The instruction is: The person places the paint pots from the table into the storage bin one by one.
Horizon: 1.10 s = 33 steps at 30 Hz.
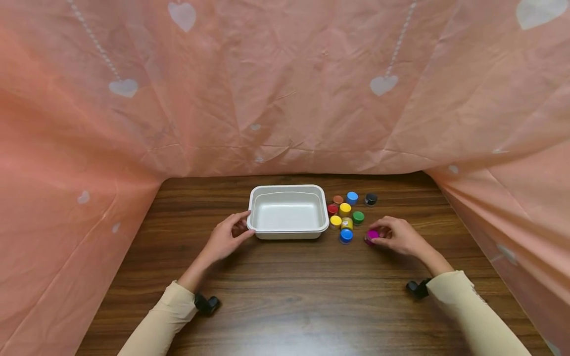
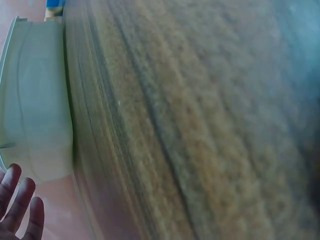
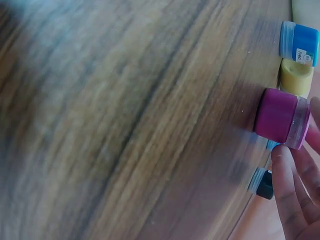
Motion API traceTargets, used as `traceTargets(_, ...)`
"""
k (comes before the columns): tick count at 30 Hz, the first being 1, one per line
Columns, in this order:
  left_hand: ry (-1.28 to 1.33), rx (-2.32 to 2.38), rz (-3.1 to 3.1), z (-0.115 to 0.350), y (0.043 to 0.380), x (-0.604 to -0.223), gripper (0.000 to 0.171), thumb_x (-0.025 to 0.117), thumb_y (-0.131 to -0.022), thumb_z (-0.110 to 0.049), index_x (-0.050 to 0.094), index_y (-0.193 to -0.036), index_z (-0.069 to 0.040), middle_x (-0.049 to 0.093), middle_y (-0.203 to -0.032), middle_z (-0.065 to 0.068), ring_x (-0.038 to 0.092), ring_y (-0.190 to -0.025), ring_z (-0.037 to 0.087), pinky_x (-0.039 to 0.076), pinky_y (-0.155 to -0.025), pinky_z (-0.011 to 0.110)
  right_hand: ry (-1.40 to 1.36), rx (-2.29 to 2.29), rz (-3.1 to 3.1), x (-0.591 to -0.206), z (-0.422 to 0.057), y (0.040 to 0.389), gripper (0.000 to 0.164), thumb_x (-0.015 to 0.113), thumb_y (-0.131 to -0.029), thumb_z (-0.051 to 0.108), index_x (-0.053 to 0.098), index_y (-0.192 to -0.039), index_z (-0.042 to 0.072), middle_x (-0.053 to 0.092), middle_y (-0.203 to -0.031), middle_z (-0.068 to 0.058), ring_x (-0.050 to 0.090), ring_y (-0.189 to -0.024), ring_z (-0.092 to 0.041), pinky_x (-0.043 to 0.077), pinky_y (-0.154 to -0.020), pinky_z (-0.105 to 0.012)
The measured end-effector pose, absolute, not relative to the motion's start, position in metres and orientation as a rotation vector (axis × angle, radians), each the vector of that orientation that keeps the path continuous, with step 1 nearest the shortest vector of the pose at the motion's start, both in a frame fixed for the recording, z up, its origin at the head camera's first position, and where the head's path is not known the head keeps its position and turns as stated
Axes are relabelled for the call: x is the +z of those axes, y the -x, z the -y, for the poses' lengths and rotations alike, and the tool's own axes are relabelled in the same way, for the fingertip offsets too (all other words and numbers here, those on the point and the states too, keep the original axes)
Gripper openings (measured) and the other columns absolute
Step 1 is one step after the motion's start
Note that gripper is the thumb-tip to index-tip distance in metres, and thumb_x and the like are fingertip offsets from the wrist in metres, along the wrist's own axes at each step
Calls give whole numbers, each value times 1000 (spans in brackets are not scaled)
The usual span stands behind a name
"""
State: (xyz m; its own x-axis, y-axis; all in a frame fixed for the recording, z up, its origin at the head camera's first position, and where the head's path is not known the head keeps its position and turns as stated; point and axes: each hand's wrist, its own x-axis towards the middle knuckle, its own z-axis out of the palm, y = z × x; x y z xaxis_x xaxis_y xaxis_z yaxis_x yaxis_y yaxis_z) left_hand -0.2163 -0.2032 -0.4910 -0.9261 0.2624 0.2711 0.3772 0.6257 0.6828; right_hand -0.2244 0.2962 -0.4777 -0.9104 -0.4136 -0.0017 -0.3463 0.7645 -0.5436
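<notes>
A small magenta paint jar is pinched between the thumb and fingers of my right hand, at the right of a group of jars. In the right wrist view the fingers meet the lid end of this magenta jar. Whether it touches the table cannot be told. My left hand touches the front left corner of a white rectangular tub, thumb at the front and fingers at the left rim. Its fingers look nearly straight in the left wrist view, close to the tub's wall.
Between the tub and my right hand stand several lidded jars, among them a blue jar, a green jar and a red jar. A black jar stands farther back. Pink cloth hangs around the wooden table.
</notes>
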Motion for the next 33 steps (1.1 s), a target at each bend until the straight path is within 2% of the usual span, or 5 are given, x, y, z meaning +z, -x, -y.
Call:
traceTargets(9,576,-1219,2676,201,216,-495,54,82,-90,-14,63,-139,-1,69,-102,10,69,-100,27,59,-89,45,580,-818,-2829,-484,-298,226,26,80,-91,12,74,-114,3,70,-100,-9,64,-87,-18,53,-70,-25)
traceTargets(17,567,-1268,2681,201,216,-494,54,81,-91,-12,62,-140,1,67,-104,11,68,-102,28,60,-90,44,582,-812,-2827,-484,-298,228,26,81,-91,14,74,-113,4,70,-101,-8,64,-87,-19,55,-75,-33)
traceTargets(25,566,-1247,2678,202,216,-493,54,82,-90,-13,63,-140,-1,68,-104,10,67,-103,28,59,-91,46,575,-794,-2821,-482,-299,229,24,79,-92,12,73,-115,5,71,-103,-8,63,-87,-16,53,-72,-26)
traceTargets(33,547,-1235,2691,202,216,-494,55,81,-91,-16,63,-141,-4,68,-106,9,68,-106,29,58,-93,49,614,-841,-2864,-473,-296,224,22,80,-92,12,74,-112,5,71,-101,-7,63,-86,-15,55,-73,-28)
